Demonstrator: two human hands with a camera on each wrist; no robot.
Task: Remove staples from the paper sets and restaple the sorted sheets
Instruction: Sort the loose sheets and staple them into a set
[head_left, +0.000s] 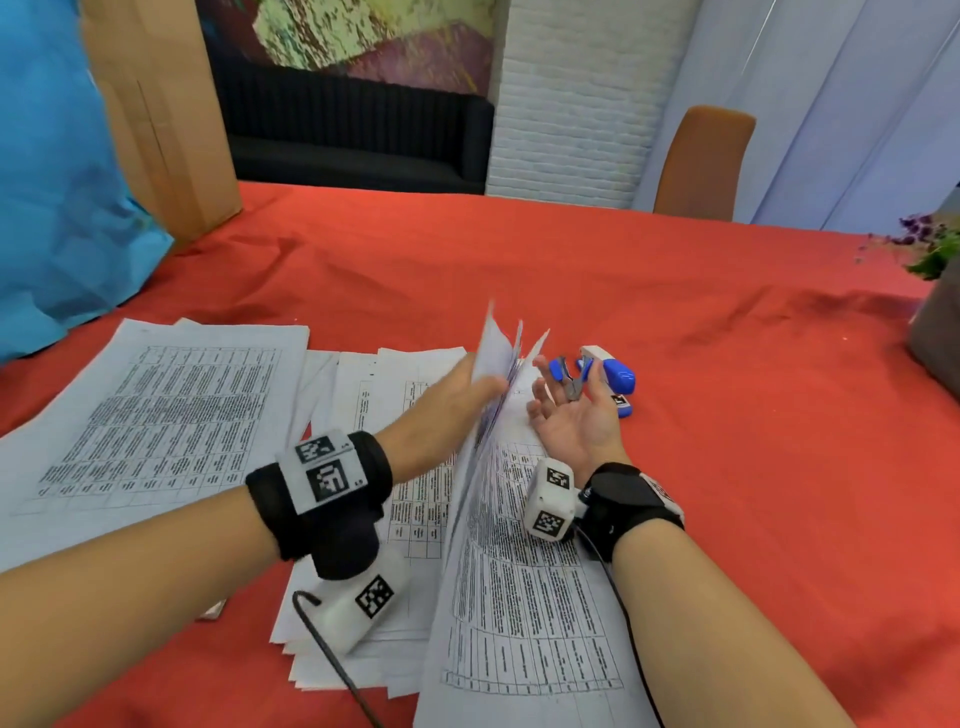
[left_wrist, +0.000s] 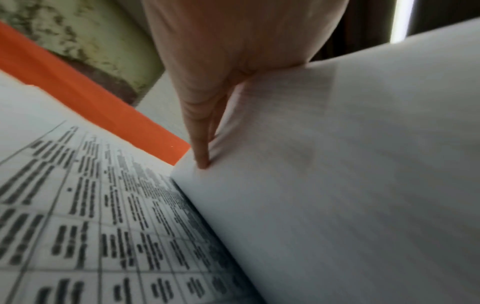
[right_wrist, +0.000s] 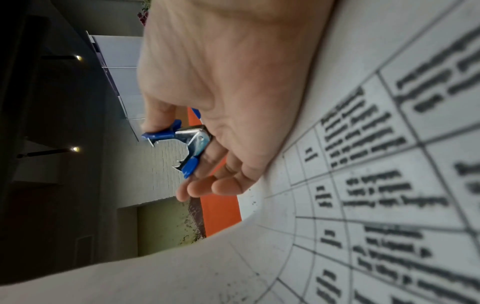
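Red cloth covers the surface (head_left: 675, 322) in front of you, and printed table sheets are spread over its near left half. Your left hand (head_left: 441, 410) reaches forward with its fingers laid straight against a set of sheets (head_left: 498, 374), lifting their far edge so they stand up and fan apart; in the left wrist view, the fingers (left_wrist: 200, 144) run flat along the raised page. The lower part of that set curves down toward you and lies on the cloth.

Your right hand (head_left: 576, 415) is just right of the lifted sheets, palm turned up, and it grips a blue-handled staple remover (head_left: 569, 376). In the right wrist view, your thumb presses one blue grip and your curled fingers back the other, with the metal claws standing apart.

Just beyond your right hand, a blue and white stapler (head_left: 613, 374) rests on the cloth. A separate printed stack (head_left: 156, 415) lies flat to your left, and more sheets (head_left: 384, 405) sit under your left forearm. A cardboard box (head_left: 161, 114) stands at the far left corner beside blue wrapping (head_left: 57, 182).
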